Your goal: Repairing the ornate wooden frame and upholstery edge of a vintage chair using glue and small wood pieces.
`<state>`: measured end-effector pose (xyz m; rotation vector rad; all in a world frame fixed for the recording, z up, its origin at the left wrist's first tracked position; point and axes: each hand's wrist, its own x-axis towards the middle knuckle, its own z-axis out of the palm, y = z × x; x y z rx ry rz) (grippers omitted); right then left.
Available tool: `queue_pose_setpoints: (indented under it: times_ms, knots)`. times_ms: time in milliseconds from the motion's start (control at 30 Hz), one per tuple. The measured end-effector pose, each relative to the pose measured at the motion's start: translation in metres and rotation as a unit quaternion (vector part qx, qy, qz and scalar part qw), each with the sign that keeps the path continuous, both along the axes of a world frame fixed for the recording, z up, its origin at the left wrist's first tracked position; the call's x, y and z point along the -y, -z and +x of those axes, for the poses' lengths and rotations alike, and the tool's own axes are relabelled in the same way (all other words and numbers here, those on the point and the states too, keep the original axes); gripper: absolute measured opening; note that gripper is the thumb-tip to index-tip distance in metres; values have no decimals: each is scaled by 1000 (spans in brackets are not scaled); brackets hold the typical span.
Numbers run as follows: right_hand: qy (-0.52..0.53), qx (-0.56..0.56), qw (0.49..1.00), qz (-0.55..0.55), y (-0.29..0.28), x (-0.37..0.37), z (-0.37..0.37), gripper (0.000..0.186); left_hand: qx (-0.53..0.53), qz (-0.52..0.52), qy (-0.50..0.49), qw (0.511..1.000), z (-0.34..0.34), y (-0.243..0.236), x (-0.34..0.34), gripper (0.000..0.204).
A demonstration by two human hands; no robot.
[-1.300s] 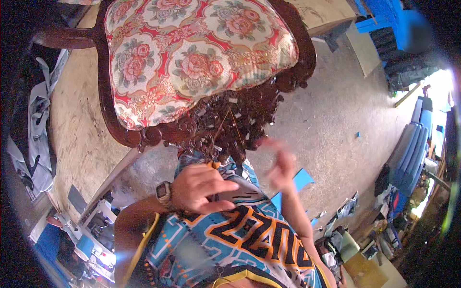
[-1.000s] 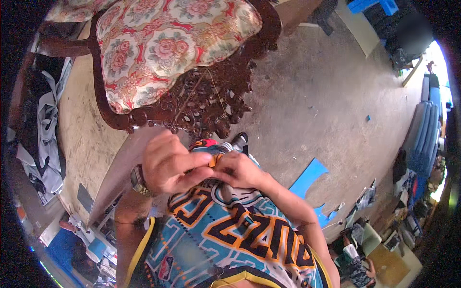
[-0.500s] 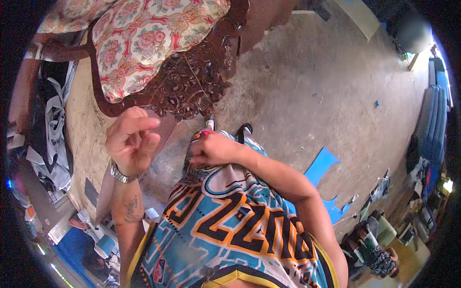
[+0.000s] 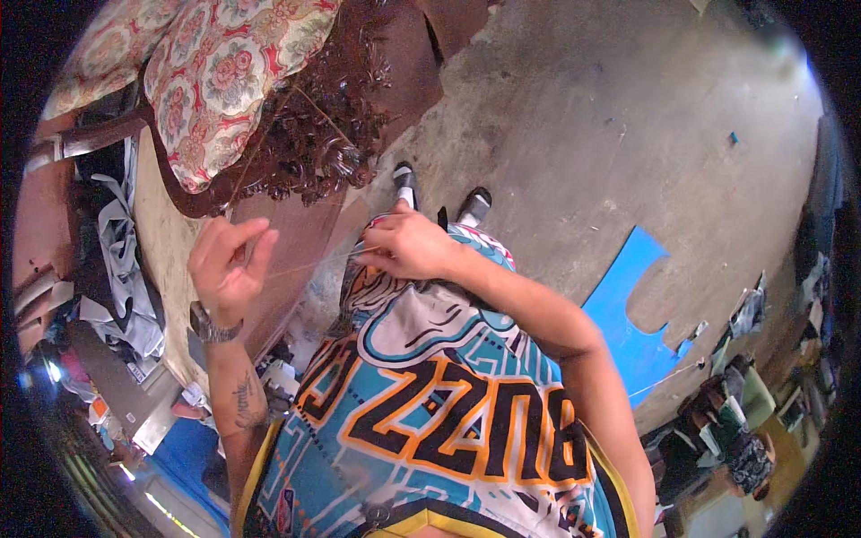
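Observation:
My left hand (image 4: 229,267), with a metal watch on its wrist, is closed in a pinch below the corner of a floral upholstered chair back (image 4: 215,90). A thin thread (image 4: 325,117) runs from its fingers up over the dark carved wood frame (image 4: 309,161) and bends back down. Another stretch of thread passes faintly between both hands. My right hand (image 4: 408,242) is curled in front of my shorts, its fingertips pinched on the thread. Any needle is too small to make out.
A blue cut sheet (image 4: 628,309) lies on the concrete floor (image 4: 556,152) at right. Grey fabric scraps (image 4: 121,260) hang at left. My feet in dark slides (image 4: 475,206) stand beyond my hands. Another person (image 4: 752,462) is at the lower right.
The view has shifted, so the chair sits further left and my feet show more. My right hand has opened out slightly from its fist, and thread now shows between my hands.

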<state>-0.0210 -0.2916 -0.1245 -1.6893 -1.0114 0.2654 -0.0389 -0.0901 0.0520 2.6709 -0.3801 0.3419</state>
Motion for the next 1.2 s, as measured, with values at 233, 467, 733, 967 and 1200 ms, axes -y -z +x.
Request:
queue_pose_setpoints:
  times_ms: [233,467,733,967,1200]
  knots:
    - [-54,-51,990,121,-33,8,-9,22,-17,33,-36,999,2,-3,-19,19]
    - [-111,-120,977,138,-78,-2,1,16,125,-77,-151,978,7,-19,-44,7]
    - [-123,-37,987,92,-80,-22,5,20,143,-305,-157,928,0,-16,-67,17]
    - [162,-161,973,34,-36,-42,65,21,97,-420,-183,884,-18,-11,-77,28]
    - [201,131,918,-314,-43,-86,120,29,56,-421,-167,890,-35,-19,-83,33]
